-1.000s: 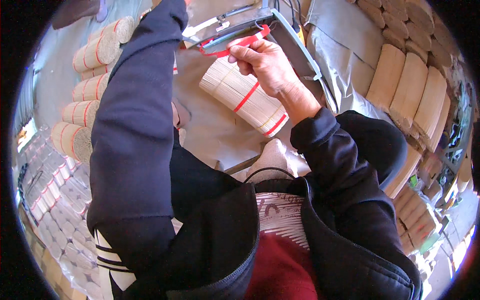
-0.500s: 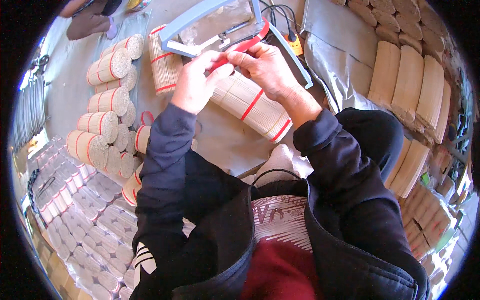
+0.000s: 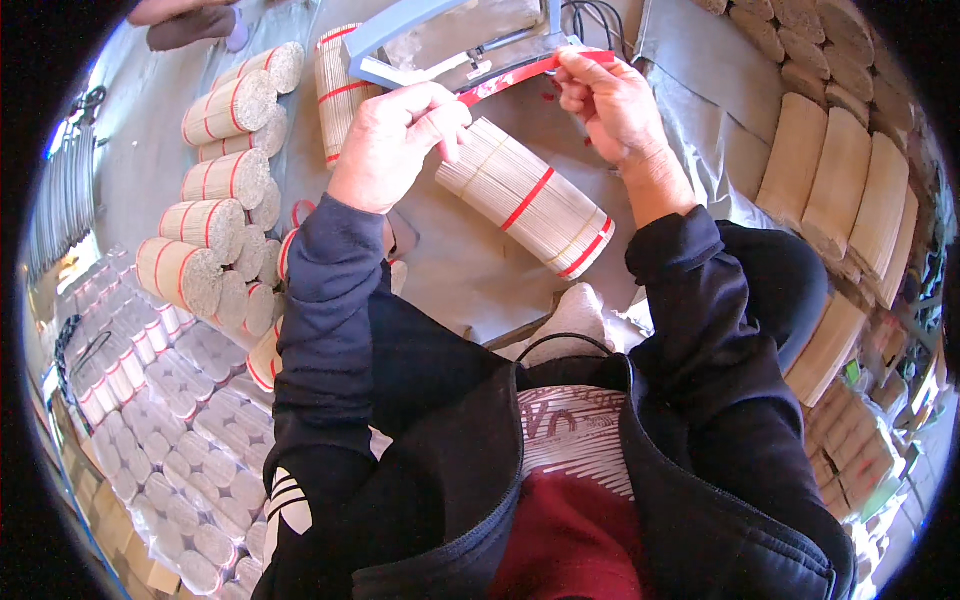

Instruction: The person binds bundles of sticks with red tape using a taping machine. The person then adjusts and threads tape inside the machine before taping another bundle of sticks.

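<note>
A red strip of tape (image 3: 515,77) is stretched between my two hands, slanting up to the right. My left hand (image 3: 393,140) pinches its lower end, and my right hand (image 3: 612,105) pinches it close to the other end. Just below the strip lies a bundle of thin pale sticks (image 3: 527,198), bound by a red band at its middle and more red at its near end. Behind my hands stands a machine with a grey-blue frame (image 3: 405,38), its metal bar close to the strip.
Bound stick bundles (image 3: 205,225) are stacked at the left, with another bundle (image 3: 340,95) beside the machine. Wrapped packs (image 3: 190,470) fill the lower left. Unbanded stick bundles (image 3: 835,180) lie at the right. Black cables (image 3: 595,25) run behind the machine. Another person's foot (image 3: 237,30) shows at top left.
My hands have moved apart, the right one going right, and the red strip between them is now drawn out straight. The banded stick bundle is less covered by my hands.
</note>
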The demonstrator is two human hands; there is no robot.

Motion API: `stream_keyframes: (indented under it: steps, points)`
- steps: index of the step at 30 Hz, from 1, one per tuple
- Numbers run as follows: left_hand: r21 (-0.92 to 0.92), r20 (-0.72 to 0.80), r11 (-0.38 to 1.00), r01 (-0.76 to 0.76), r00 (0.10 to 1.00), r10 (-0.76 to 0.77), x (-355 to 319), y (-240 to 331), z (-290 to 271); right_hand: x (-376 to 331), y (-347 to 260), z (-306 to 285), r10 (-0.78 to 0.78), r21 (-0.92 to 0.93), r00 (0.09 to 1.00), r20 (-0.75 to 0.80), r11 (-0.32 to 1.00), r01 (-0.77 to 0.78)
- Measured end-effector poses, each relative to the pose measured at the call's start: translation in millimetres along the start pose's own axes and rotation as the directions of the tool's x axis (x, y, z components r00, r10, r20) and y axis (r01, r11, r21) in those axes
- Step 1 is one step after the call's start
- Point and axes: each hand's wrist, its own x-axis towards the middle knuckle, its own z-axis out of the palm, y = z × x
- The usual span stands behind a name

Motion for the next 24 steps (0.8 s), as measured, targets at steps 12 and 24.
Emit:
stream_keyframes:
  steps: [12,24]
  points:
    - [-0.098,-0.18,0.993,0.069,0.98,-0.086,6,-9,-6,26,152,-120,-0.03,-0.997,0.996,-0.082,-0.005,-0.082]
    - [-0.051,-0.201,0.974,0.219,0.954,-0.225,14,4,0,86,182,-168,0.038,-0.932,0.999,-0.014,-0.362,0.001]
